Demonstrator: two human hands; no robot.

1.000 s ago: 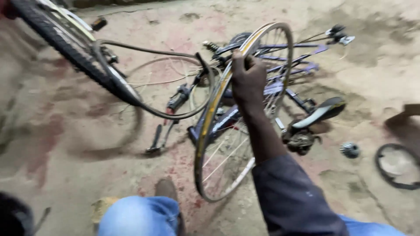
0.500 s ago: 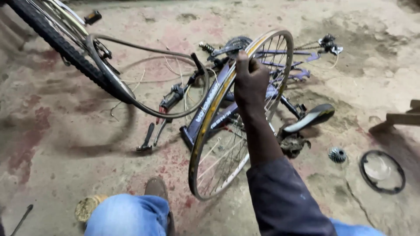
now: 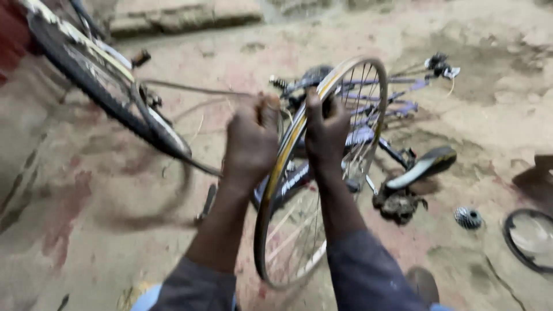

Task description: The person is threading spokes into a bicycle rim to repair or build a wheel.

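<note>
Left hand: my left hand point(image 3: 252, 140) is closed in a fist at the top left of the bare wheel rim point(image 3: 276, 190), fingers curled shut; whether they pinch the rim or a thin tube I cannot tell.
Right hand: my right hand point(image 3: 326, 135) grips the same rim from its right side, fingers wrapped around the metal.
Rim: stands upright on the floor point(image 3: 86, 230), spokes showing, between my forearms.
Behind: a purple bicycle frame point(image 3: 368, 138) lies on its side, its saddle point(image 3: 423, 167) near the rim.
Left: a black tyred wheel point(image 3: 103, 80).
Right: a small gear cluster point(image 3: 468, 217), a loose black ring point(image 3: 527, 239).
</note>
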